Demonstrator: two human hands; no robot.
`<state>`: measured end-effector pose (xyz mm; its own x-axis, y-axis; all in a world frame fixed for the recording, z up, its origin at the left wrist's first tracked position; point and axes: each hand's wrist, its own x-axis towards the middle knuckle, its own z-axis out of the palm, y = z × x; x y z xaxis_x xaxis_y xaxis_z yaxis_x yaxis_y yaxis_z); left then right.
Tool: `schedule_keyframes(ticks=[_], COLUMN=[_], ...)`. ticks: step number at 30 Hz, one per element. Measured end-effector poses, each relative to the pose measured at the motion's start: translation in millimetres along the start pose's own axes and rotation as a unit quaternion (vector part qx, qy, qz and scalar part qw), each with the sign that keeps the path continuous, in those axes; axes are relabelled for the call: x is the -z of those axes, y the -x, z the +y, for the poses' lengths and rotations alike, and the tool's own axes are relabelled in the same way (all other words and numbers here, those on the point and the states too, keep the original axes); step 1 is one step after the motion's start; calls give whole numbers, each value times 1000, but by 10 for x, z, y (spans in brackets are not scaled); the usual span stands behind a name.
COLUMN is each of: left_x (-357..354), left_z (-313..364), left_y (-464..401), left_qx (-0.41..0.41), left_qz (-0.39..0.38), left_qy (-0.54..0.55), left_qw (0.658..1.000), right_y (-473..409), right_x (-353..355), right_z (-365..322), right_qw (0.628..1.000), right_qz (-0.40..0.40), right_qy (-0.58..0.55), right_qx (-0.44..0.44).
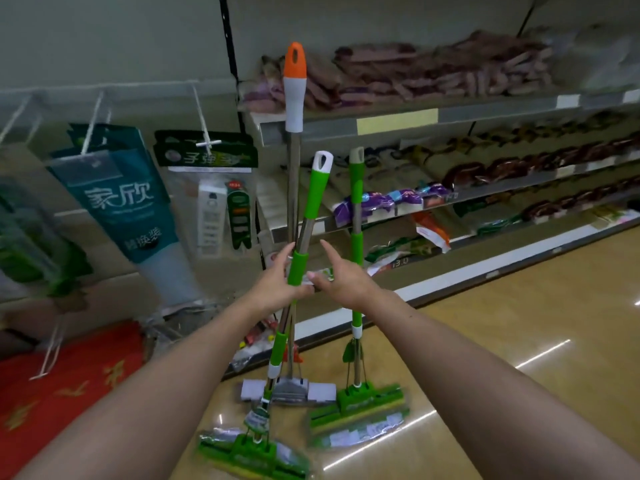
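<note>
The left hand (277, 284) grips the tilted green sponge mop (313, 202) around its green sleeve, fingers curled about the handle; the right hand (346, 280) sits just beside it, forefinger stretched out, thumb at the handle, though whether it pinches cannot be told; the mop's head rests on the floor (519, 341) below both hands; an orange-capped mop (294, 98) stands upright behind them; another green mop (356, 244) stands beyond the right hand.
</note>
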<state>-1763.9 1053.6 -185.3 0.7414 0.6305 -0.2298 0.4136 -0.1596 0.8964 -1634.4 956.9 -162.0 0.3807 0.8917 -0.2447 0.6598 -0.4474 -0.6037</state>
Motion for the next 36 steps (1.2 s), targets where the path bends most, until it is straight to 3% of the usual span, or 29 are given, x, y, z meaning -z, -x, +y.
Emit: schedule_keyframes(ticks=[13,19,23,28,33,36], left_x=[-298,-365,-345,-288,-264,-339], left_z=[-521,-539,-598,-632,-627,-653], left_y=[-543,-780,-850,-858,-795,-653], left_qx=[35,18,56,86,36,12], left_qz=[52,48,59,89,84,81], left_qy=[-3,21,48,42,-88,-102], left_qw=[998,998,996,991,992,991], right_y=[-900,-1144,-1169,-1129,-1008,-829], right_x=[-447,-587,-586,-644,-792,-903], right_z=[221,146,145,107,-17,-32], right_qw=[994,955,920,917,935,938], right_qz=[44,50,79,127,159,195], right_qy=[-86,-283,-377,-373,-315,-284], right_qx=[-51,-79,-69,-67,-41,-40])
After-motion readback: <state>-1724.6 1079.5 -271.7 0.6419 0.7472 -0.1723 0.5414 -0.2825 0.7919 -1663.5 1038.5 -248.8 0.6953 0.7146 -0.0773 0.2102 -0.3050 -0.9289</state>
